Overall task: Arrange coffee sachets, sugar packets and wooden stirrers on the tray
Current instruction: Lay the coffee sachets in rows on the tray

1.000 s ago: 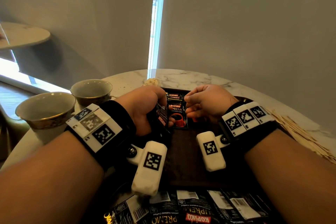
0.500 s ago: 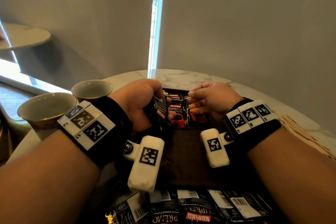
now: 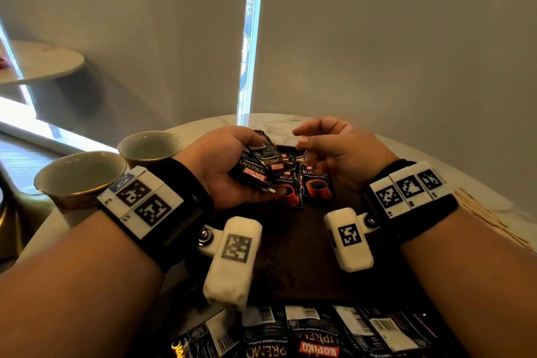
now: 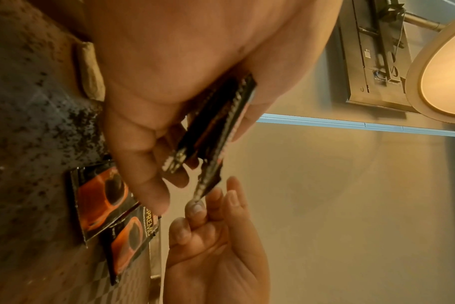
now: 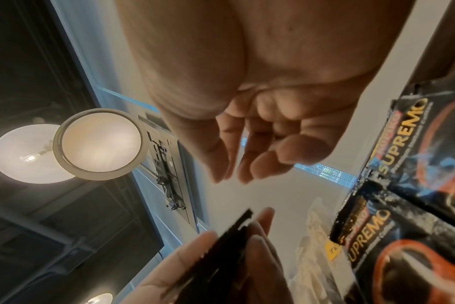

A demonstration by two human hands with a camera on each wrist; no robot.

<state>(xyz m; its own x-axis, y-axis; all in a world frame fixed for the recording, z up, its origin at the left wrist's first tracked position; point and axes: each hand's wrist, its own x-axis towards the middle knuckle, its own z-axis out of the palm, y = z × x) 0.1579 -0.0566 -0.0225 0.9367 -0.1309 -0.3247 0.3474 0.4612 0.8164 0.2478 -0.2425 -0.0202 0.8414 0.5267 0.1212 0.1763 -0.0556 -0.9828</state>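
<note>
Marble desk [image 3: 305,122] by grey blinds: the left hand [image 3: 223,166] grips a fan of coffee sachets [image 3: 257,167] above a dark tray [image 3: 290,247], where two sachets [image 3: 303,186] lie at its far end. The right hand [image 3: 334,145], fingers loosely spread, holds nothing. Loosely fanned sachets could slip. Two cups [image 3: 78,174] at left look empty.

black coffee sachets [image 3: 257,167]: bunch held above tray [image 3: 293,256] | two sachets [image 3: 303,187]: flat on tray's far end

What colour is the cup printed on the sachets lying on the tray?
Orange-red, on black sachets; clearest in the head view.
</note>
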